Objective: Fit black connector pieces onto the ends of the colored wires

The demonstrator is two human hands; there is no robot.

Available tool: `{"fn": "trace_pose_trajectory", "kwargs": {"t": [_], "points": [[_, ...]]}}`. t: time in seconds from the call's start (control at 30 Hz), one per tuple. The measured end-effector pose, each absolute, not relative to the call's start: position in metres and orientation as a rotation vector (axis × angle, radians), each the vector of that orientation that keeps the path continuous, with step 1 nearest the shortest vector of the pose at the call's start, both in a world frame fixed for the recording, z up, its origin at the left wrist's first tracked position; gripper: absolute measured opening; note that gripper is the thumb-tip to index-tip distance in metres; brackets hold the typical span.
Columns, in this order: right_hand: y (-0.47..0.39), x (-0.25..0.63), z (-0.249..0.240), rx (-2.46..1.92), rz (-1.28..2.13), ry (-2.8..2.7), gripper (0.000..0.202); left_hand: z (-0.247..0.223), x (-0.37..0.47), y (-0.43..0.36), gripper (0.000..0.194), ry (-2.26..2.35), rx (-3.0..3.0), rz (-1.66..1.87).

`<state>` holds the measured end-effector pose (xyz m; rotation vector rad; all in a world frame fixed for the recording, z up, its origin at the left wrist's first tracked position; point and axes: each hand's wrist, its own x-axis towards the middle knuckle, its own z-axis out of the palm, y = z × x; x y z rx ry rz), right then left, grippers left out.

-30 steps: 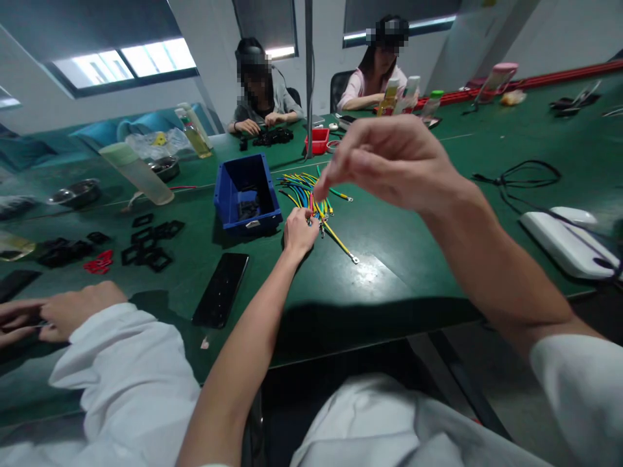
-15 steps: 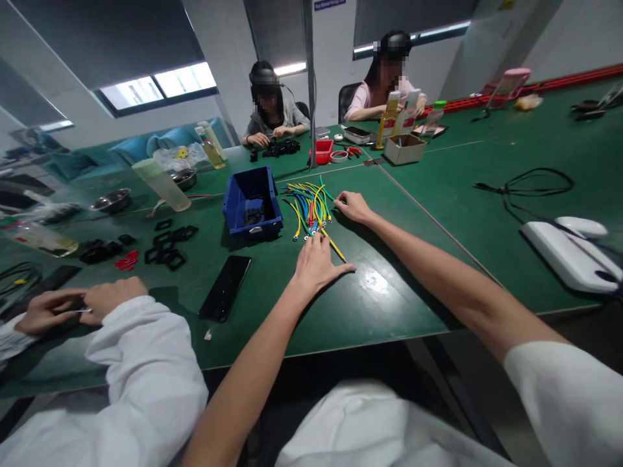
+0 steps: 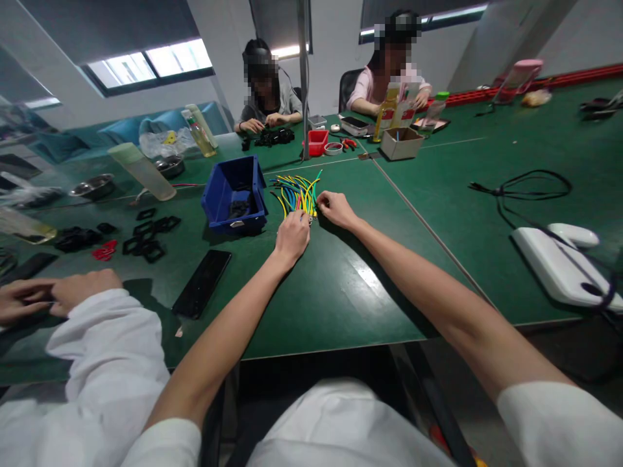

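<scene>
A bundle of short wires (image 3: pixel 296 186), yellow, green, blue and red, lies fanned out on the green table. Small lug ends show at its near side. My left hand (image 3: pixel 293 235) is closed over the near ends of the wires, its fingertips partly hidden behind the knuckles. Just right of the bundle, my right hand (image 3: pixel 335 209) rests on the table with its fingers curled together beside a green wire. Whatever lies between those fingers is too small to make out. A blue bin (image 3: pixel 214 201) with dark parts inside stands left of the wires.
A black phone (image 3: pixel 202 283) lies left of my left forearm. Black frames (image 3: pixel 150 233) and red pieces (image 3: pixel 104 250) are farther left, near a co-worker's hands (image 3: pixel 85 290). At right sits a white device (image 3: pixel 559 266) with a cable. Two people work across the table.
My left hand has gone from spread thumb to closed on the near wire ends. The yellow wire that stuck out toward me no longer does. My right hand stays beside the bundle.
</scene>
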<state>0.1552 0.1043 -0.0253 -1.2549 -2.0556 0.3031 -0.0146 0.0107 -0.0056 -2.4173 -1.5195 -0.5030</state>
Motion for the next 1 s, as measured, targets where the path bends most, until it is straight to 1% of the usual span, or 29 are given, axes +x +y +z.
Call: {"fn": "trace_pose_trajectory", "kwargs": {"t": [0.07,0.2,0.33,0.47,0.57,0.63,0.67,0.77,0.83,0.9,1.0], "points": [[0.104,0.154,-0.024,-1.282,0.276,-2.035,0.02,-0.007,-0.017,0.023,0.026,-1.556,-2.41,-0.61],[0.102,0.146,-0.02,-1.421,0.217,-2.004,0.027,-0.012,-0.022,0.035,0.024,-1.65,-2.355,-0.898],[0.094,0.135,-0.013,-1.47,0.185,-1.98,0.039,-0.014,-0.027,0.037,0.024,-1.638,-2.311,-1.228],[0.08,0.128,-0.005,-1.51,0.031,-1.912,0.036,-0.014,-0.032,0.035,0.021,-1.634,-2.161,-1.477],[0.07,0.121,0.002,-1.5,0.061,-1.834,0.037,-0.015,-0.036,0.028,0.026,-1.589,-2.111,-1.548],[0.064,0.114,0.007,-1.48,0.233,-1.755,0.042,-0.017,-0.037,0.022,0.03,-1.514,-2.104,-1.573],[0.062,0.109,0.01,-1.453,0.376,-1.727,0.045,-0.018,-0.037,0.019,0.031,-1.462,-2.106,-1.582],[0.057,0.098,0.022,-1.331,0.941,-1.678,0.05,-0.021,-0.033,0.012,0.028,-1.311,-2.112,-1.6],[0.055,0.094,0.029,-1.263,1.265,-1.616,0.048,-0.022,-0.028,0.009,0.026,-1.275,-2.075,-1.617],[0.053,0.093,0.033,-1.183,1.498,-1.509,0.042,-0.021,-0.024,0.006,0.024,-1.27,-2.048,-1.629],[0.054,0.094,0.034,-1.051,1.688,-1.385,0.032,-0.018,-0.02,0.001,0.023,-1.239,-2.153,-1.574]]}}
